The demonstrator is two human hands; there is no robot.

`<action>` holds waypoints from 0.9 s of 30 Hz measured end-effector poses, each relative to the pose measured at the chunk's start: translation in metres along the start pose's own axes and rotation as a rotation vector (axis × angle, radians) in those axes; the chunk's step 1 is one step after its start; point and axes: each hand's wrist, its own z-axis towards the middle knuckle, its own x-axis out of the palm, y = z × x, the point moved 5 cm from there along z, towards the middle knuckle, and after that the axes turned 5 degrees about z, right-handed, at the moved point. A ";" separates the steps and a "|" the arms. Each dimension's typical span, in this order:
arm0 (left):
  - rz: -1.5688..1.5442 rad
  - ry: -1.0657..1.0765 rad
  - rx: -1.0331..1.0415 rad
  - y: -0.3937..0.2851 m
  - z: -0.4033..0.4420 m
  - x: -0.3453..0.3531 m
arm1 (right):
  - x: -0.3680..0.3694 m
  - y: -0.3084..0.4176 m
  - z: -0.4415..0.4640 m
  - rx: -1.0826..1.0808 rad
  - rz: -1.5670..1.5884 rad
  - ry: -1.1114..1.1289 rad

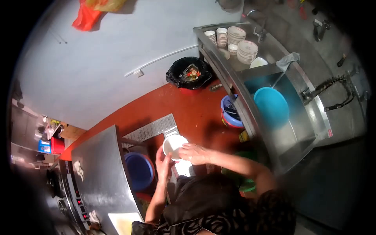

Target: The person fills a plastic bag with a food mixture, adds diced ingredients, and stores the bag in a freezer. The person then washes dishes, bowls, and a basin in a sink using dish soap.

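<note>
A round white bowl (170, 145) is held in front of my body, its open side facing up toward me. My left hand (163, 164) grips it from the left and below, with the thumb on the near side. At its right edge, my right hand (194, 153) has its fingers bent over the rim and partly inside. The fingertips of the right hand are hard to make out. Both hands are above the red floor, between the steel table and the sink.
A steel table (98, 164) stands on the left, with a blue basin (139, 171) beside it. To the right, a steel sink (299, 137) holds a turquoise basin (271, 106); stacked plates (247, 51) stand behind it. A black-lined bin (180, 64) sits by the wall.
</note>
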 end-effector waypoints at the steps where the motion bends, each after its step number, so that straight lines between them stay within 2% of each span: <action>1: 0.008 0.007 0.027 -0.012 0.023 0.009 | -0.017 -0.020 0.009 -0.036 -0.028 -0.011; 5: 0.138 -0.016 0.138 -0.086 0.128 0.046 | -0.085 -0.114 0.067 -0.293 -0.301 -0.225; 7: 0.185 -0.013 0.378 -0.129 0.193 0.063 | -0.128 -0.172 0.107 -0.233 -0.421 -0.209; 8: 0.295 -0.066 0.393 -0.142 0.238 0.058 | -0.149 -0.201 0.126 -0.099 -0.450 -0.164; 9: 0.333 -0.026 0.453 -0.166 0.262 0.075 | -0.169 -0.238 0.141 0.066 -0.515 -0.272; 10: 0.504 -0.060 0.619 -0.195 0.280 0.091 | -0.193 -0.262 0.152 0.230 -0.579 -0.381; 12: 1.213 -0.361 1.227 -0.235 0.313 0.119 | -0.227 -0.303 0.156 0.497 -0.700 -0.208; 13: 1.209 -0.338 1.249 -0.245 0.336 0.127 | -0.239 -0.320 0.149 0.592 -0.434 -0.416; 15: 1.158 -0.255 1.058 -0.242 0.388 0.137 | -0.234 -0.369 0.126 0.765 -0.229 -0.618; 16: 1.153 -0.228 1.064 -0.232 0.415 0.144 | -0.228 -0.397 0.112 0.824 -0.129 -0.692; 18: 0.669 0.119 0.557 -0.191 0.482 0.155 | -0.215 -0.423 0.085 1.055 0.398 -0.802; 20: 0.456 0.252 0.306 -0.162 0.480 0.215 | -0.204 -0.424 0.059 1.198 1.023 -1.019; 21: 0.337 0.383 0.228 -0.135 0.486 0.241 | -0.208 -0.423 0.051 1.141 1.226 -1.023; 22: 0.213 0.507 0.147 -0.109 0.490 0.266 | -0.209 -0.431 0.037 0.986 1.479 -1.041; 23: 0.152 0.603 0.065 -0.089 0.484 0.293 | -0.208 -0.450 0.012 0.964 1.469 -1.147; 25: 0.114 0.725 -0.079 -0.058 0.481 0.334 | -0.239 -0.454 -0.028 0.775 1.328 -1.536; 26: 0.140 0.755 -0.145 -0.047 0.483 0.347 | -0.247 -0.468 -0.059 0.931 1.217 -1.578; 27: 0.254 0.754 -0.114 -0.038 0.488 0.354 | -0.261 -0.484 -0.089 1.185 1.076 -1.527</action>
